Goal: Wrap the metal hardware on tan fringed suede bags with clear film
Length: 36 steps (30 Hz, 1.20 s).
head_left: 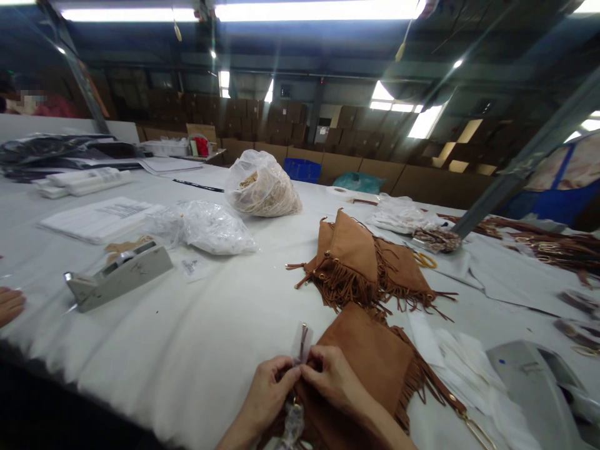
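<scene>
A brown fringed bag [370, 350] lies at the front edge of the table, its strap with a gold clasp trailing right. Over its left edge, my left hand [272, 384] and my right hand [330, 375] meet, fingertips pinched together on a small clear plastic sleeve [302, 340]. A thin zipper pull with a metal tip shows inside the sleeve. Below my left hand hangs a clear-wrapped piece of hardware [294, 422]. More brown fringed bags [354, 250] are piled just beyond.
A tape dispenser [119, 278] stands left, another dispenser [534, 387] at the right front. Plastic bags [215, 228], a netted bundle [265, 184], yellow-handled scissors [425, 260] and straps [544, 244] lie farther back. Another person's hand [10, 305] shows at the left edge.
</scene>
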{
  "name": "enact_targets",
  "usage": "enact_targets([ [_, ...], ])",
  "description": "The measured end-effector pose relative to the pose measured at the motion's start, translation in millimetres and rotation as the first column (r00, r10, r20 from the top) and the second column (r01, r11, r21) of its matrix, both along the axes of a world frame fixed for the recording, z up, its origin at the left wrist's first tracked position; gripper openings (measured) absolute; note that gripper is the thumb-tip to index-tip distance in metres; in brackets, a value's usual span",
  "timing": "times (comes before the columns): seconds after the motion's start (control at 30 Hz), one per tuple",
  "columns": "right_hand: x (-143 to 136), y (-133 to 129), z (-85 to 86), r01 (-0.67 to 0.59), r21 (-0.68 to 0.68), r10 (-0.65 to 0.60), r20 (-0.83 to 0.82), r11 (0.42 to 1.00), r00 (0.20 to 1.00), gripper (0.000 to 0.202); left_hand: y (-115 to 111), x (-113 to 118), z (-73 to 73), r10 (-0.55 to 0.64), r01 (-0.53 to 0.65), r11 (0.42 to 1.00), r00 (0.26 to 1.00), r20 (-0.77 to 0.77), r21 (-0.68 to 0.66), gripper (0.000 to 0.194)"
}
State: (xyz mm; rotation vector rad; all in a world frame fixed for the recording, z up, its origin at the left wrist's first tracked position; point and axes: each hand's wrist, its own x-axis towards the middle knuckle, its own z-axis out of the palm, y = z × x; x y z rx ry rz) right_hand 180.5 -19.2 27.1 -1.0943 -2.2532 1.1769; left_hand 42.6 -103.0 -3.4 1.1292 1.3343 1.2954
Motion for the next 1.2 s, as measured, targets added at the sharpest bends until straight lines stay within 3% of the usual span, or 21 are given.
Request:
enact_targets([
  [0.17,1,5,22.9,-0.074,-0.099,0.072,-0.032,0.992,0.997,0.018,6,2,-12.0,-0.034,0.057,0.996,0.949,0.312,-0.064,0.041],
  [0.3,3,5,35.5,-0.137,-0.289,0.11,-0.107,0.947,0.988,0.019,2,9,-16.6,-0.026,0.092,0.993,0.776,0.63,-0.072,0.04],
  [0.37,3,6,40.5,-0.168,-0.298,0.149,-0.087,0.94,0.985,0.017,0,14,-14.8,-0.029,0.089,0.995,0.705,0.709,-0.048,0.035],
  [0.53,-4,18,55.5,-0.348,-0.075,0.352,0.056,0.935,0.934,0.01,-3,20,-7.3,-0.028,0.054,0.998,0.697,0.716,-0.014,0.029],
  [0.6,-5,22,58.9,-0.353,0.094,0.343,0.105,0.931,0.934,0.014,-2,19,-5.9,0.019,-0.002,1.0,0.704,0.709,-0.025,0.031],
  [0.63,-4,22,59.3,-0.3,0.188,0.283,0.114,0.935,0.952,0.017,-3,17,-5.8,0.049,-0.033,0.999,0.709,0.703,-0.036,0.032],
  [0.7,0,20,57.4,-0.074,0.343,0.049,0.081,0.936,0.996,0.02,-3,14,-7.3,0.109,-0.092,0.994,0.727,0.677,-0.061,0.033],
  [0.77,6,10,53.3,0.165,0.363,-0.184,0.017,0.917,0.983,0.021,-3,10,-10.1,0.157,-0.143,0.987,0.769,0.62,-0.074,0.034],
  [0.8,8,4,50.9,0.228,0.316,-0.24,0.001,0.921,0.971,0.022,-3,9,-11.7,0.173,-0.163,0.984,0.797,0.579,-0.07,0.034],
  [0.93,1,-23,40.9,0.152,0.042,-0.151,-0.035,0.987,0.988,0.022,-3,5,-14.3,0.197,-0.2,0.979,0.897,0.395,-0.034,0.035],
  [1.07,-15,-26,24.2,0.101,-0.069,-0.105,-0.049,0.992,0.993,0.023,-5,5,-10.2,0.216,-0.217,0.976,0.969,0.121,-0.007,0.031],
  [1.2,-17,-21,0.5,0.098,-0.232,-0.132,-0.136,0.968,0.982,0.03,-8,3,-6.0,0.259,-0.249,0.966,0.946,-0.194,0.074,0.026],
])
